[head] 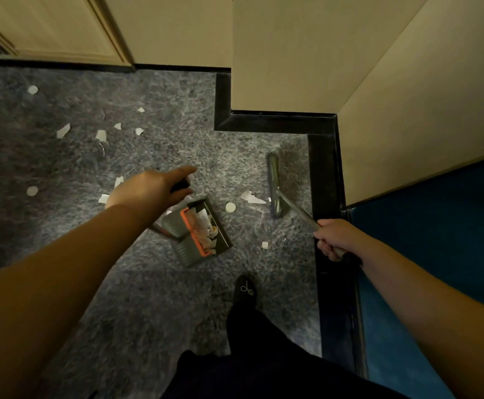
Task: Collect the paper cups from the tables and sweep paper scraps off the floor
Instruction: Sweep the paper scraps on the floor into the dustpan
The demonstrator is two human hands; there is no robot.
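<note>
My left hand (151, 188) grips the dark top of a long-handled dustpan's handle, index finger stretched forward. The grey dustpan (197, 233) with an orange edge stands on the floor below it and holds white paper scraps. My right hand (331, 239) grips the metal handle of a broom. Its grey head (273, 185) rests on the floor near the black skirting. White paper scraps lie scattered on the grey speckled floor: a torn piece (252, 197) and a round one (230, 207) between broom and dustpan, several more (101, 135) at the far left.
Beige walls form a stepped corner (278, 53) ahead and to the right, edged by black skirting (325, 180). A blue surface (436, 254) lies at the right. My foot in a dark shoe (245, 290) stands behind the dustpan. A beige door is at the far left.
</note>
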